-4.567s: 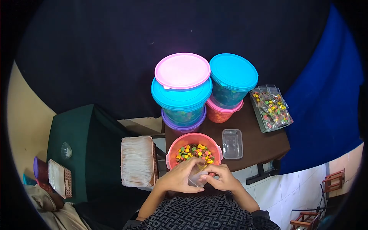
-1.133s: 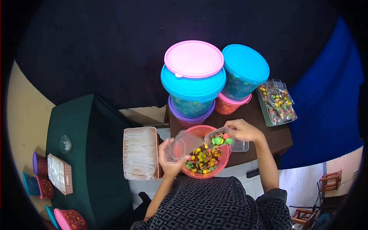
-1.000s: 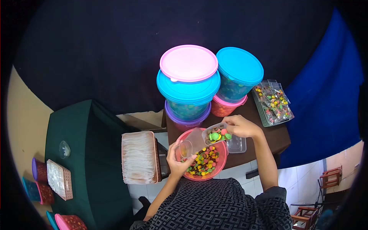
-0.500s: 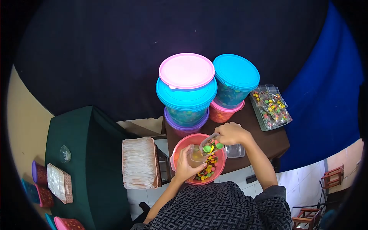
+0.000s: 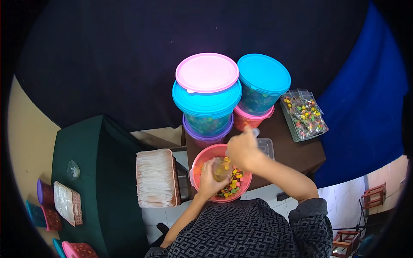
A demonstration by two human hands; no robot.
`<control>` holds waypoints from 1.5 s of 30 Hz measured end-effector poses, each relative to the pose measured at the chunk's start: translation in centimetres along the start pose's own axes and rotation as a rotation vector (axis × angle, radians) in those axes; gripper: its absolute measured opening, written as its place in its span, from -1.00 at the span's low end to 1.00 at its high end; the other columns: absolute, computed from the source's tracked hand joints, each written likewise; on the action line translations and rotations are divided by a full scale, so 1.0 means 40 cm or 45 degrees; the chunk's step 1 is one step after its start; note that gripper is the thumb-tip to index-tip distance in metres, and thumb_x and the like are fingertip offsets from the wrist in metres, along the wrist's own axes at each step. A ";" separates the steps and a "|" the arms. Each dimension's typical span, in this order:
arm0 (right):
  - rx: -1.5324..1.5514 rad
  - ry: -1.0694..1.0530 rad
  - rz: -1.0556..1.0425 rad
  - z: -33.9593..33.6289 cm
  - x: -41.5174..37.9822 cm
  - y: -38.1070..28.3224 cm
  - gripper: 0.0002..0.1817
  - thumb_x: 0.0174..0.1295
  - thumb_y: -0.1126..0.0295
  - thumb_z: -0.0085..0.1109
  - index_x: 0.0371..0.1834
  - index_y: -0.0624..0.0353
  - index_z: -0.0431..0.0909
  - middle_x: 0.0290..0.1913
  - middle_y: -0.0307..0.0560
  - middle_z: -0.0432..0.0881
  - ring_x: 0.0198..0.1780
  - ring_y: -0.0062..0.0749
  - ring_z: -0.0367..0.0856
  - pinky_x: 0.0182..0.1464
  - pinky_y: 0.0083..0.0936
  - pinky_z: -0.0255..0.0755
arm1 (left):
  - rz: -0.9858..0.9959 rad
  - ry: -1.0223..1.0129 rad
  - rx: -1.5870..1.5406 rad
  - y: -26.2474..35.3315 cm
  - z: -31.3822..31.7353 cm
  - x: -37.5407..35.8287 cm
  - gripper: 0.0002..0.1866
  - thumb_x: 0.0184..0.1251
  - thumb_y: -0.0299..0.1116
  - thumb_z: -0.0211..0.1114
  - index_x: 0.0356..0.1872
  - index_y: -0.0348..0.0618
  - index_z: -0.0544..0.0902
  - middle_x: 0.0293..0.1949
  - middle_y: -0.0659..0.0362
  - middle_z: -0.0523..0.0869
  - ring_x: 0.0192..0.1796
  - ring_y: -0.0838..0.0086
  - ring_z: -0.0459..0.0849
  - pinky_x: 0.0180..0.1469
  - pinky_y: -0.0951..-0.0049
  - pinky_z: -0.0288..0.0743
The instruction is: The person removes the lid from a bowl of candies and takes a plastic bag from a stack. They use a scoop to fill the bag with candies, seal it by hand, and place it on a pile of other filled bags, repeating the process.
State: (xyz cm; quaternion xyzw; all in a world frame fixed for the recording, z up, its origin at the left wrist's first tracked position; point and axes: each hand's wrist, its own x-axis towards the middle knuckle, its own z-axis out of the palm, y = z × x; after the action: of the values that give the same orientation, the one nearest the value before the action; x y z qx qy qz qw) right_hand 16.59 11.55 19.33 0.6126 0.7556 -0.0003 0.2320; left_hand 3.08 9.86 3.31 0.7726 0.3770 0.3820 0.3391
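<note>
My left hand (image 5: 208,179) is wrapped round a clear plastic bag (image 5: 222,169) and holds it over the pink tub (image 5: 193,171). Loose colourful candies (image 5: 234,185), yellow, green, pink and brown, lie in the tub. Above its right rim, my right hand (image 5: 243,148) is closed on a clear scoop, whose handle end (image 5: 256,132) pokes out behind the fist. The scoop's bowl is hidden by the hand, close to the bag's mouth. Beside the tub, a clear plastic container (image 5: 267,148) sits partly behind my right hand.
Lidded tubs of candy, with pink (image 5: 207,72) and blue (image 5: 264,74) lids, stand stacked behind the pink tub. A basket of filled candy packets (image 5: 306,116) is at right. Stacked clear bags (image 5: 155,178) fill a basket at left. A green-covered table (image 5: 77,142) stands farther left.
My right hand has turned over and moved left, tipping the scoop towards the bag; the candies seen in the scoop are now out of sight. My left hand stays over the tub.
</note>
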 end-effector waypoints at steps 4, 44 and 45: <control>-0.056 0.039 0.084 0.044 0.002 0.030 -0.82 0.00 0.26 0.04 -0.43 0.09 0.56 -0.46 -0.20 0.58 -0.37 -0.43 0.56 -0.15 -0.35 0.10 | -0.001 0.255 -0.104 -0.031 -0.034 -0.005 -0.20 -0.29 -0.30 0.45 0.06 -0.32 0.23 -0.05 -0.05 0.36 0.02 0.16 0.41 0.05 0.28 0.31; 1.082 -0.536 -0.382 0.423 0.103 -0.072 -0.61 -0.07 0.29 0.03 -0.08 0.01 0.50 -0.26 0.05 0.57 -0.19 -0.16 0.52 -0.15 -0.33 0.35 | -0.021 0.346 -0.073 -0.056 -0.043 -0.030 -0.17 -0.18 -0.31 0.38 0.14 -0.37 0.11 0.03 -0.06 0.25 0.10 0.19 0.31 0.14 0.25 0.18; 1.083 -0.537 -0.379 0.432 0.106 -0.062 -0.61 -0.07 0.29 0.03 -0.08 0.01 0.50 -0.26 0.05 0.57 -0.19 -0.16 0.52 -0.15 -0.33 0.35 | -0.021 0.344 -0.076 -0.054 -0.042 -0.030 -0.17 -0.18 -0.31 0.38 0.14 -0.37 0.11 0.03 -0.06 0.25 0.10 0.19 0.31 0.14 0.25 0.18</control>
State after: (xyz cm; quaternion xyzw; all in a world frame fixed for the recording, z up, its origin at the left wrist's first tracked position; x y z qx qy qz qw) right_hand 19.73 9.91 1.72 0.5251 0.7043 -0.4656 0.1067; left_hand 0.44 10.30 1.95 0.7007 0.4138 0.4908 0.3113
